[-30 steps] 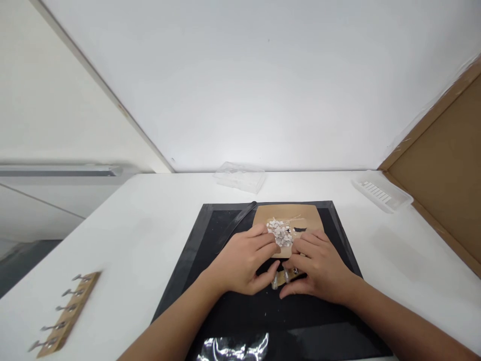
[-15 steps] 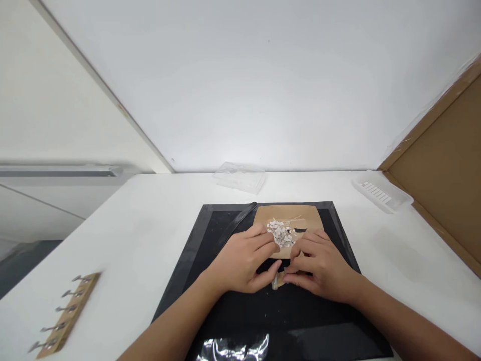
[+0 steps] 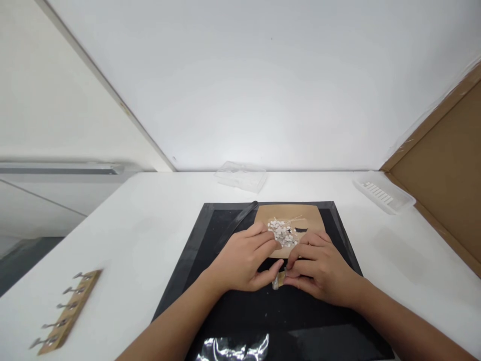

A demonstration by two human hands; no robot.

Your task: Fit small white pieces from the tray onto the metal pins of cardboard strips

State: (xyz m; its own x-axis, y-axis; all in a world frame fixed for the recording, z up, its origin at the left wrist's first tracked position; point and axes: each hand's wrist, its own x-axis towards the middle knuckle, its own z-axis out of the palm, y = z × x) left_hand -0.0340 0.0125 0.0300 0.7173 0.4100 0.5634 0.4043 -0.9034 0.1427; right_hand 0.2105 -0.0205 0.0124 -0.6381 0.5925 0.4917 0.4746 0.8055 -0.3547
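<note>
My right hand [image 3: 317, 268] pinches a small yellowish piece [image 3: 281, 278] between thumb and fingers, low over the black mat [image 3: 240, 313]. A small shiny, clear-grey bit [image 3: 275, 284] is at that piece's left end. Beside it on the left is my left hand [image 3: 250, 258], its thumb stretched toward the piece and apart from its curled fingers. Just beyond both hands lies a brown sheet [image 3: 289, 210] with a pile of small white flakes [image 3: 282, 233] and a dark strip [image 3: 301, 230] on it.
A dark, thin tool [image 3: 240, 216] lies on the mat's left part. Behind the mat is a clear plastic case [image 3: 241, 177]. A white tray [image 3: 385, 193] sits at the right, near cardboard [image 3: 447, 165]. At the left is a wooden strip with metal hooks [image 3: 71, 312].
The fingers of my right hand have shifted slightly around the small piece. The whole view has moved a little; my left hand keeps nearly the same pose.
</note>
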